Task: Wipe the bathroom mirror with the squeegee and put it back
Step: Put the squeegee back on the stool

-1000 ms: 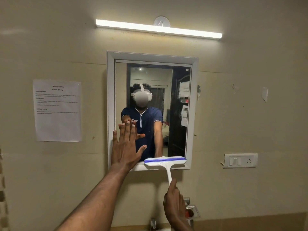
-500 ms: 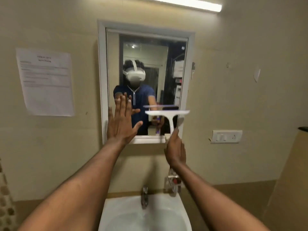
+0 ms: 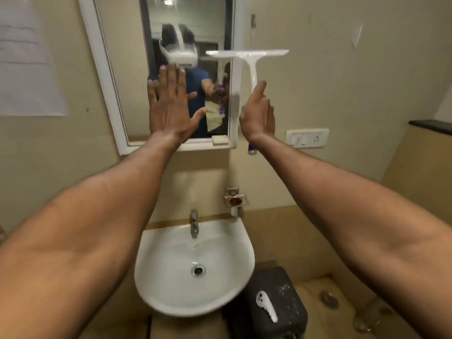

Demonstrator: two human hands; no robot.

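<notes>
The white-framed bathroom mirror (image 3: 107,77) hangs on the beige wall. My left hand (image 3: 171,106) is raised flat with fingers spread in front of its lower glass. My right hand (image 3: 258,116) grips the handle of the white squeegee (image 3: 249,57), index finger stretched along it. The blade is level and held clear of the glass, overlapping the mirror's right frame and the wall beside it. A blue handle tip pokes out below my wrist.
A white sink (image 3: 193,267) with a chrome tap (image 3: 194,222) sits below the mirror. A metal holder (image 3: 235,200) is fixed to the wall above it. A switch plate (image 3: 307,138) lies to the right, a paper notice (image 3: 27,64) to the left, a dark case (image 3: 276,302) on the floor.
The camera has tilted down, bringing the sink and floor into view. My right hand has lifted the squeegee off the mirror's bottom edge, up and to the right. My left hand stays raised.
</notes>
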